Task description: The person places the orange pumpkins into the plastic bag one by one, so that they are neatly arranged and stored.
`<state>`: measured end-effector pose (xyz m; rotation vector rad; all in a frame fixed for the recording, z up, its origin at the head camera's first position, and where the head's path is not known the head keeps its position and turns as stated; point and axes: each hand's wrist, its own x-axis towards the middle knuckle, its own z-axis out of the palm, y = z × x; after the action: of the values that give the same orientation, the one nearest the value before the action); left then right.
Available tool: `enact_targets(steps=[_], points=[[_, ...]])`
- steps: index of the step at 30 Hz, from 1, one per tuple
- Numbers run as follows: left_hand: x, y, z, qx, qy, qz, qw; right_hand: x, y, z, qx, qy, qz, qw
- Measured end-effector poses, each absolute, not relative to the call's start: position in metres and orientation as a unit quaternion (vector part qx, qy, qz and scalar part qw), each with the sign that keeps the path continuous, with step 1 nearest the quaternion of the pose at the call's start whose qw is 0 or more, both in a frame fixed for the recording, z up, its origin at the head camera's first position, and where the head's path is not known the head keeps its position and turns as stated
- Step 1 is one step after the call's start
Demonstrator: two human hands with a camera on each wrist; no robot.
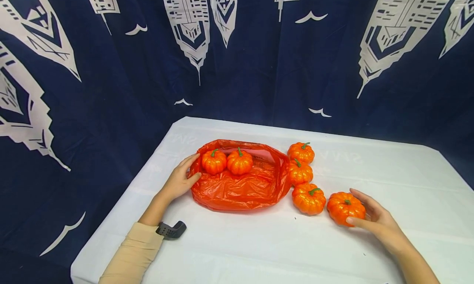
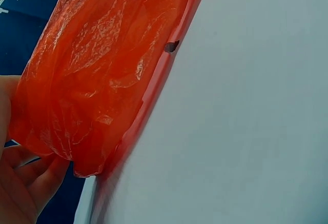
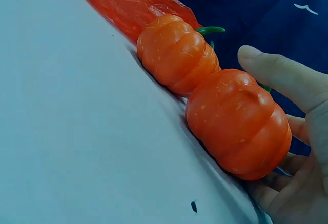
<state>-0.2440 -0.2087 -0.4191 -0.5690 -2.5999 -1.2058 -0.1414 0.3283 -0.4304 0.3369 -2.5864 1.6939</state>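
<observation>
An orange-red plastic bag point(image 1: 237, 193) lies on its side with its mouth spread wide. Two small orange pumpkins, one with a green stem point(image 1: 213, 162) and another beside it point(image 1: 240, 162), sit at the mouth's left part. My left hand point(image 1: 180, 178) holds the bag's left end, thumb at the front, fingers partly hidden behind the plastic point(image 2: 77, 96). At the right, my right hand point(image 1: 374, 218) reaches around a larger orange pumpkin point(image 1: 344, 208), its thumb point(image 3: 277, 73) stretched out along one side and fingers on the other. This pumpkin point(image 3: 238, 126) rests on the table.
A white cloth covers the table point(image 1: 259, 247). Three more pumpkins line the bag's right side: a far one point(image 1: 300, 153), a middle one point(image 1: 300, 173) and a near one point(image 1: 309, 199). A dark blue curtain point(image 1: 252, 90) with white prints hangs behind the table.
</observation>
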Motion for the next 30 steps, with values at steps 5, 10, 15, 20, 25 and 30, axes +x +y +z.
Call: enact_targets(steps=[5,10,15,20,25,30], points=[[-0.2439,-0.2090,-0.4193,-0.191,-0.886,-0.411,0.105,-0.1411,0.3265,-0.4317,0.094,-0.832,0.547,0.009],[-0.2440,-0.2090,-0.4188,-0.190,-0.885,-0.412,0.102,-0.1420,0.3273,-0.4330,0.084,-0.836,0.542,0.009],[-0.2443,-0.2085,-0.4193,-0.191,-0.886,-0.411,0.103,-0.1425,0.3279,-0.4336,0.086,-0.833,0.546,0.011],[-0.2449,-0.2083,-0.4196,-0.189,-0.886,-0.411,0.102,-0.1426,0.3281,-0.4339,0.089,-0.829,0.551,0.012],[-0.2449,-0.2086,-0.4200,-0.191,-0.885,-0.411,0.103,-0.1431,0.3278,-0.4339,0.084,-0.833,0.546,0.016],[-0.2446,-0.2085,-0.4194,-0.191,-0.886,-0.411,0.101,-0.1437,0.3272,-0.4331,0.079,-0.837,0.540,0.020]])
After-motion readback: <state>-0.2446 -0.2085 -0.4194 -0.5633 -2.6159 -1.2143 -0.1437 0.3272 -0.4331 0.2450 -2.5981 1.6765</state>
